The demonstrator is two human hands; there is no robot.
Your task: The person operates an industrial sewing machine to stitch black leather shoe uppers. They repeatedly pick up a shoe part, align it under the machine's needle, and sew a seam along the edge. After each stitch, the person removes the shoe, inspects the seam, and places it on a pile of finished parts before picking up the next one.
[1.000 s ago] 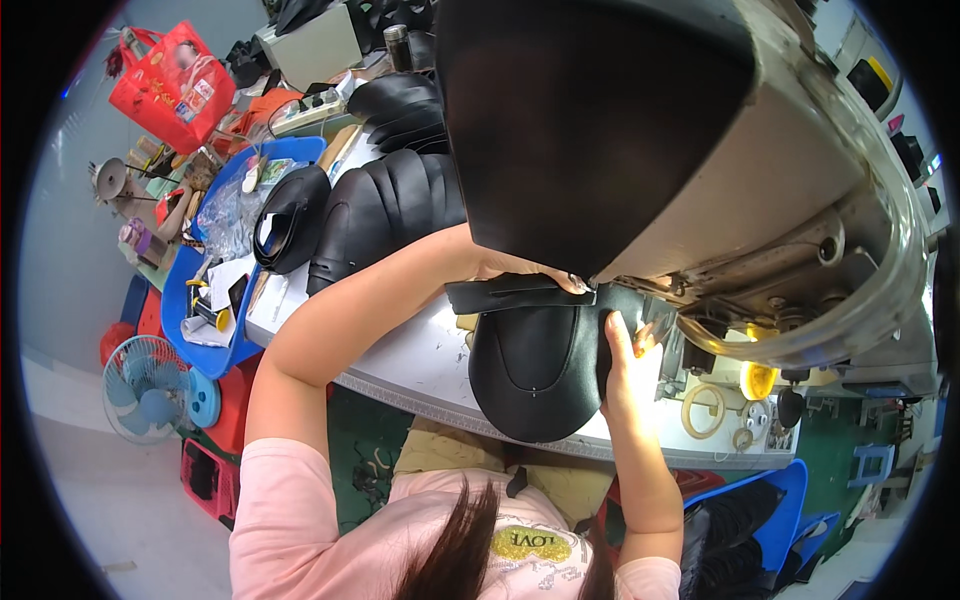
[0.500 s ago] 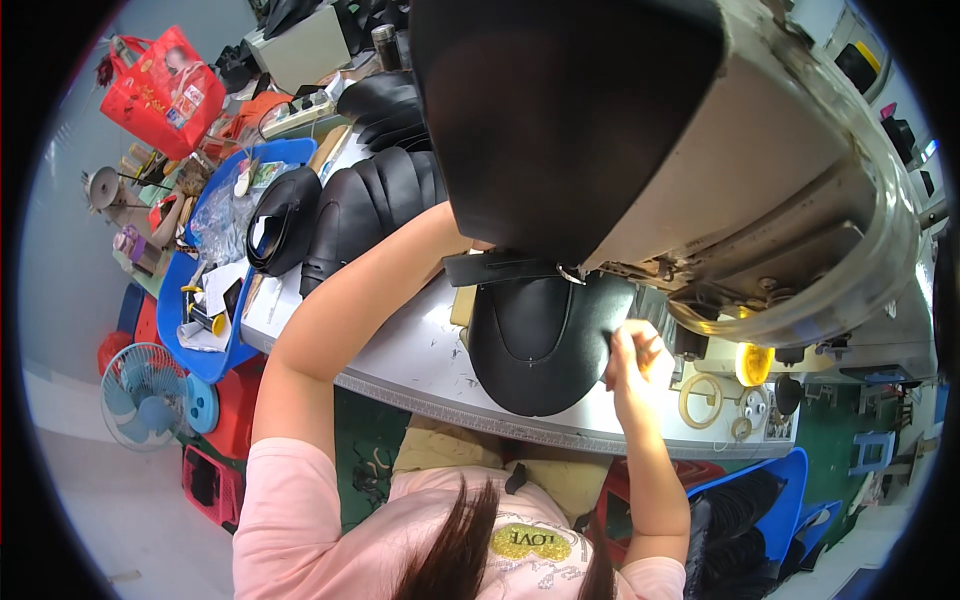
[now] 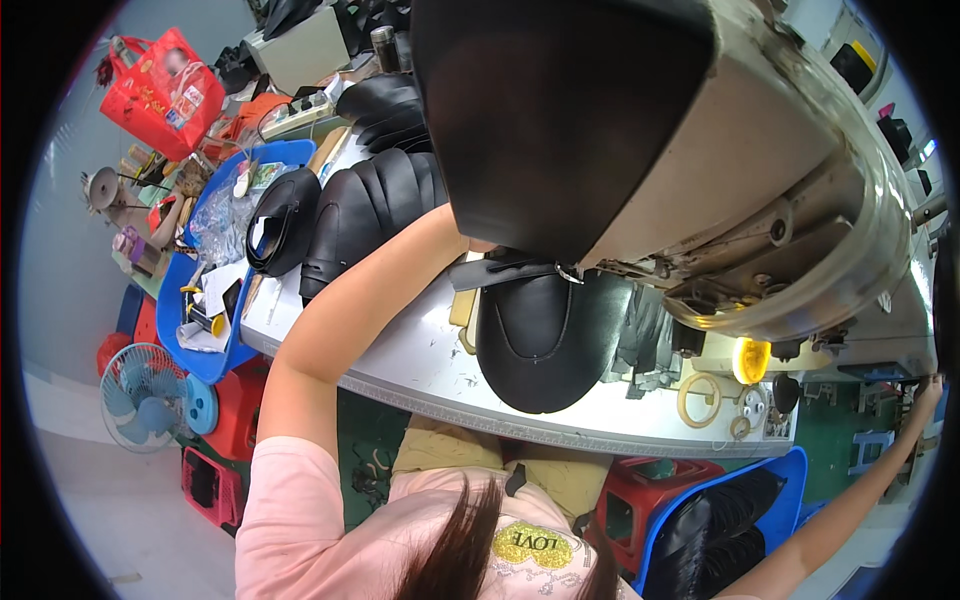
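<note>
The red bag (image 3: 165, 95) at the upper left bears gold lettering and small pale labels with print too fine to make out. The pink shirt (image 3: 295, 515) has a glittery gold patch (image 3: 532, 546) with dark capital letters, upside down in this view. A ruler strip with fine marks runs along the front edge of the white surface (image 3: 405, 365).

The black leather piece (image 3: 545, 355) lies on that surface, partly under the sewing machine (image 3: 690, 190). Its rounded end points toward the person, just beside the front edge, and its long axis runs from the person toward the machine. A curved seam on it makes a U that opens away from the person. A narrow black strip (image 3: 495, 272) lies across its far part, long axis running left to right, its right end at the small metal part under the machine.

The left hand (image 3: 482, 244) is near the strip, mostly hidden behind the machine, so its grip cannot be told. The right hand (image 3: 931, 385) is stretched far out to the right, well apart from the leather; its grip is too small to tell.
</note>
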